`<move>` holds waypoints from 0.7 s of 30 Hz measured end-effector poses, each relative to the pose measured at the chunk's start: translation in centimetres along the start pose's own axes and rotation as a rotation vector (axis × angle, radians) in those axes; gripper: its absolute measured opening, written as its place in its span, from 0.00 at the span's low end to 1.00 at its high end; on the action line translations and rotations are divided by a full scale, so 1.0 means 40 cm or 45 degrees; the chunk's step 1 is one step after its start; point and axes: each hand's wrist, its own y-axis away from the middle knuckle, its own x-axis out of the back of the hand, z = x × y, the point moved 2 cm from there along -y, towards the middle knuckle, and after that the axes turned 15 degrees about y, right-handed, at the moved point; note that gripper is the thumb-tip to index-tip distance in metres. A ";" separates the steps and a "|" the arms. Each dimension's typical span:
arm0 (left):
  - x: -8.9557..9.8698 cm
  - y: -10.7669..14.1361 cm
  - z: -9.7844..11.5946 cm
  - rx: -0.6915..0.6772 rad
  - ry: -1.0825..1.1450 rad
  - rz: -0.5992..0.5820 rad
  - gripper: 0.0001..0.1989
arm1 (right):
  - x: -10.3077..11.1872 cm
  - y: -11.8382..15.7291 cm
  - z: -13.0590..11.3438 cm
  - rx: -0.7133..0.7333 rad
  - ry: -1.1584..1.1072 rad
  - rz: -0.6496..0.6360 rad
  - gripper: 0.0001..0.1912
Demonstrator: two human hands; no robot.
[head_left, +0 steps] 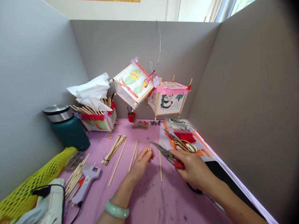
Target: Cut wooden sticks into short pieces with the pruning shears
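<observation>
My left hand, with a pale green bangle on its wrist, is closed around thin wooden sticks. Their cut ends poke out at the fingertips; the rest is hidden by the fingers. My right hand grips red-handled pruning shears. The blades point up and left, just right of my left hand, apart from the stick ends. Under the shears, a single long stick lies on the pink tabletop. More loose sticks lie left of my left hand.
Bundled sticks, a purple glue gun and a teal bottle stand or lie at left. Behind are a stick-filled box, a tilted paper lantern and a panda lantern. Gold-handled scissors lie at right. Grey panels surround the table.
</observation>
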 end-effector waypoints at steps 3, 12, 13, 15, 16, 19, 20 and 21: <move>0.000 0.000 0.004 0.005 0.034 0.005 0.13 | 0.004 -0.001 0.006 -0.031 0.009 0.065 0.25; 0.006 0.005 0.002 0.048 -0.021 0.037 0.12 | 0.012 0.001 -0.026 0.081 0.117 0.036 0.30; 0.006 0.005 0.003 0.045 -0.022 0.039 0.12 | 0.014 0.001 -0.025 0.086 0.137 0.043 0.29; 0.003 0.005 0.007 0.029 -0.040 0.034 0.12 | 0.019 0.001 -0.023 0.094 0.166 0.033 0.28; 0.000 0.005 0.009 0.024 -0.053 0.029 0.13 | 0.021 0.001 -0.021 0.096 0.172 0.020 0.27; -0.007 0.009 0.017 0.025 -0.087 0.033 0.13 | 0.023 0.000 -0.017 0.086 0.172 -0.013 0.23; -0.008 0.009 0.018 0.025 -0.096 0.038 0.14 | 0.022 0.000 -0.016 0.079 0.165 -0.019 0.22; -0.010 0.010 0.020 0.018 -0.101 0.042 0.14 | 0.020 -0.002 -0.015 0.070 0.149 -0.020 0.22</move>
